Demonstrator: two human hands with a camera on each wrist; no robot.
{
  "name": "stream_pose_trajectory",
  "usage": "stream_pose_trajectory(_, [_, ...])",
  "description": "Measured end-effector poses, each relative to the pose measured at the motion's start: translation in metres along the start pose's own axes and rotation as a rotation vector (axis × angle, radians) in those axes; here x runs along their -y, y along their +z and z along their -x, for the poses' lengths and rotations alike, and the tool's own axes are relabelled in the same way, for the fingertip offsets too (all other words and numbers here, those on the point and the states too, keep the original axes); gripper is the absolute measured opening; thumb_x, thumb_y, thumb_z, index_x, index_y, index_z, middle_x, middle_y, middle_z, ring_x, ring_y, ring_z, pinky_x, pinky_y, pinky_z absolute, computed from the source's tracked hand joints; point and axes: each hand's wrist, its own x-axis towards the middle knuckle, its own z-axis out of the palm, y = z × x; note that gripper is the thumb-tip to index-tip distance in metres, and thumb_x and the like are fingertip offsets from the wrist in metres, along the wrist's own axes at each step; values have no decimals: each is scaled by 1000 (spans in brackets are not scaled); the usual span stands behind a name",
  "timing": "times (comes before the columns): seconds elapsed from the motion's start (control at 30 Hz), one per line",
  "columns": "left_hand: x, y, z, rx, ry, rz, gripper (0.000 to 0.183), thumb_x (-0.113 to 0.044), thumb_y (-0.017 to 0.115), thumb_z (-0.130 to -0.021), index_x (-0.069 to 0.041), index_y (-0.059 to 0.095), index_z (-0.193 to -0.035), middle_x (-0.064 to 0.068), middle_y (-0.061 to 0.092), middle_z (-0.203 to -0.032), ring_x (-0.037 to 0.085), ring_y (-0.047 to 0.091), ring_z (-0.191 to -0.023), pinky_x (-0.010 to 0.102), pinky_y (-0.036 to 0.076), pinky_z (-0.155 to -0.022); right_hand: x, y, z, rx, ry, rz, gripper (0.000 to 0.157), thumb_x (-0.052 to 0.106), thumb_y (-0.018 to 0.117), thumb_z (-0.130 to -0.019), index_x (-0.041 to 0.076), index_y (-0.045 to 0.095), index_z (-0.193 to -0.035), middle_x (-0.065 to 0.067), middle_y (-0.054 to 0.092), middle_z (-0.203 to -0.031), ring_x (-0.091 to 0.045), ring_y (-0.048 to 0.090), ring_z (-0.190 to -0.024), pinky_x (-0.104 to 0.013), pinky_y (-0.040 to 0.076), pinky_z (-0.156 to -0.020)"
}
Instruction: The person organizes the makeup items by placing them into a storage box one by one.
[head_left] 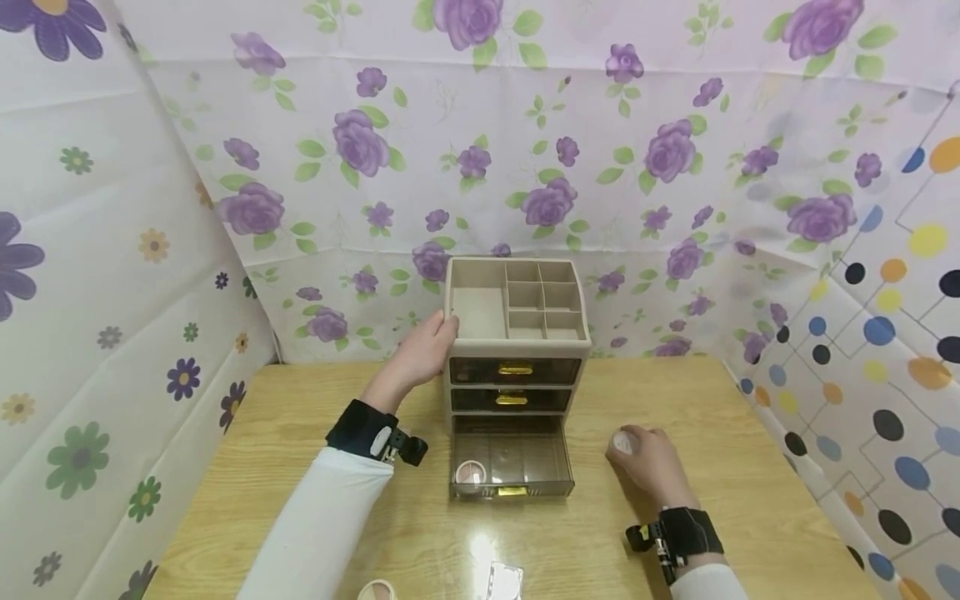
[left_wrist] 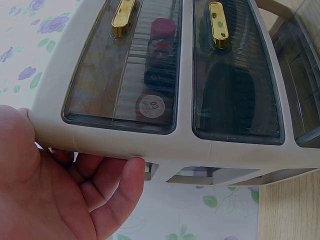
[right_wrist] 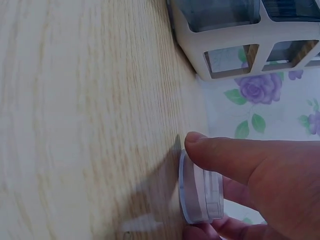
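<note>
A beige desktop drawer organizer (head_left: 517, 343) stands near the back of the table. My left hand (head_left: 426, 348) grips its upper left side. Its bottom drawer (head_left: 517, 457) is pulled out, with a round pale compact (head_left: 471, 472) inside at the front left. The two upper drawers are closed; through the top drawer's dark front (left_wrist: 125, 75) a round "03" label (left_wrist: 151, 106) shows. To the right of the organizer, my right hand (head_left: 654, 460) pinches a small round clear-sided case (right_wrist: 197, 187) between thumb and fingers, close over the table.
The wooden table (head_left: 322, 433) carries another round case (head_left: 377, 591) and a clear rectangular item (head_left: 505, 582) at the front edge of view. Top compartments (head_left: 543, 296) divide the organizer's upper tray. Floral cloth (head_left: 360, 208) hangs behind and at the sides.
</note>
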Motion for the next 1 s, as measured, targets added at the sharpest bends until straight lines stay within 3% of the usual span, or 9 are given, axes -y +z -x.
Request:
stream_pose_trajectory(0.47, [2, -1, -2, -17, 0, -25, 36, -38, 24, -109, -10, 46, -105, 11, 45, -79, 25, 50, -60, 35, 47, -54, -1, 5, 2, -46, 36, 8, 61, 41, 72, -89, 3, 57, -134, -34, 54, -117, -45, 56, -100, -62, 47, -84])
stream_pose_trajectory(0.6, [2, 0, -2, -15, 3, -20, 36, -38, 25, -109, -10, 44, -98, 10, 43, -76, 24, 49, -58, 33, 46, -52, -5, 7, 4, -55, 38, 16, 60, 42, 72, -89, 5, 58, -134, -34, 54, -117, -44, 56, -98, -61, 47, -83])
stream_pose_trajectory(1.0, [0, 1, -1, -22, -11, -10, 37, -39, 26, -109, -10, 41, -91, 9, 41, -76, 25, 49, -58, 34, 48, -53, -12, 6, 16, -93, -28, -36, 58, 38, 68, -94, 6, 53, -140, -33, 57, -122, -46, 54, -107, -64, 46, -88])
